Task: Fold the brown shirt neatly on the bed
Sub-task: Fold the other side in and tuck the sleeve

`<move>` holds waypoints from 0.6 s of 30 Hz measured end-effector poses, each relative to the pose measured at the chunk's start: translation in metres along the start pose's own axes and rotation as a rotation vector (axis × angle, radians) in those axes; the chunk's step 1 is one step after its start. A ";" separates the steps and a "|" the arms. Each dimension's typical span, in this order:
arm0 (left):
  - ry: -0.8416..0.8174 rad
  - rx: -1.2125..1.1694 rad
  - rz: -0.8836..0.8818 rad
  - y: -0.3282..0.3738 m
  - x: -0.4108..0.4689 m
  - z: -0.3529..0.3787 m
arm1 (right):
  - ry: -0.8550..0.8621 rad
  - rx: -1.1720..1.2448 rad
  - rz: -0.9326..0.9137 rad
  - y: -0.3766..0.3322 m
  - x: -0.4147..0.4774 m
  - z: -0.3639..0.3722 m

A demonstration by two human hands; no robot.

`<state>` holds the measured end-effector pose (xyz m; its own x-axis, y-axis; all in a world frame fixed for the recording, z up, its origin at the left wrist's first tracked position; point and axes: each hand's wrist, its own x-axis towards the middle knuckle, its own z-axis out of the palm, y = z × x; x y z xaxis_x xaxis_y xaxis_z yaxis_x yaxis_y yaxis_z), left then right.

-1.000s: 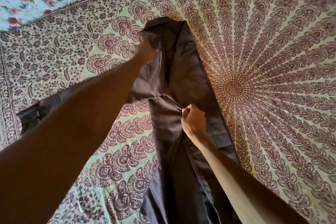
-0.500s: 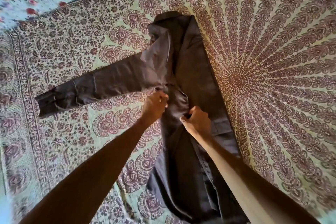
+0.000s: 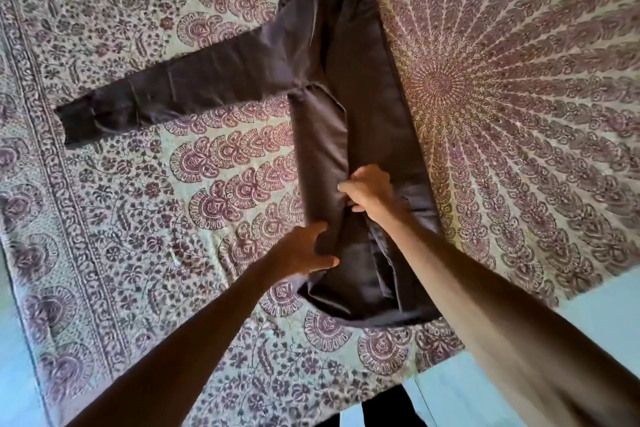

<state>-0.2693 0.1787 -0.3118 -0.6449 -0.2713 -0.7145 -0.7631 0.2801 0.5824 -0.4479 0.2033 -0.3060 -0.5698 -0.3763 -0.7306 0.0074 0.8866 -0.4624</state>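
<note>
Brown long-sleeved fabric shirt (image 3: 374,97) lies lengthwise on the paisley-printed bedspread (image 3: 173,184), 1 sleeve (image 3: 173,94) stretched left. Left hand (image 3: 304,250) grips the folded side panel (image 3: 318,156) at its outer edge; right hand (image 3: 367,191) pinches the inner edge. Uneven pulling could skew or reopen that fold.

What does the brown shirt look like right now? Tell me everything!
The brown shirt is dark, smooth cloth lying flat on the patterned bedspread. Its body is folded into a long narrow strip, with the hem nearest the person. One long sleeve sticks out sideways to the left, not folded in yet. The left hand grips the strip's left edge near the hem, and the right hand pinches a fold in the middle.
</note>
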 end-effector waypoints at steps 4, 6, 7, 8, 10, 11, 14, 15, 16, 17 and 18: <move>0.054 0.208 0.075 0.004 -0.020 0.041 | -0.004 -0.016 0.027 0.025 -0.022 0.006; 0.172 0.364 0.072 0.001 -0.032 0.062 | 0.006 0.003 0.030 0.040 -0.027 0.008; 0.220 0.364 0.065 0.001 -0.038 0.072 | 0.012 0.020 0.024 0.047 -0.029 0.009; 0.267 0.311 0.066 0.002 -0.044 0.081 | 0.027 0.037 0.016 0.053 -0.031 0.009; 0.379 0.152 0.088 0.005 -0.053 0.097 | 0.080 0.050 -0.032 0.061 -0.034 0.010; 0.422 0.086 0.095 0.007 -0.056 0.104 | 0.108 0.047 -0.061 0.064 -0.033 0.010; 0.455 0.019 0.135 0.012 -0.067 0.123 | 0.127 0.023 -0.103 0.070 -0.035 0.007; 0.455 0.045 0.159 0.012 -0.069 0.129 | 0.104 0.024 -0.107 0.073 -0.036 0.006; 0.477 0.107 0.173 0.011 -0.070 0.134 | 0.069 0.018 -0.106 0.075 -0.038 0.005; 0.506 0.184 0.168 0.009 -0.070 0.139 | 0.030 0.010 -0.100 0.079 -0.040 0.004; 0.541 0.233 0.151 0.007 -0.071 0.143 | 0.003 -0.001 -0.093 0.082 -0.042 0.003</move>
<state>-0.2230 0.3315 -0.3125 -0.7217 -0.6252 -0.2971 -0.6719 0.5295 0.5178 -0.4209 0.2914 -0.3145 -0.5706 -0.4557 -0.6832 -0.0464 0.8484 -0.5272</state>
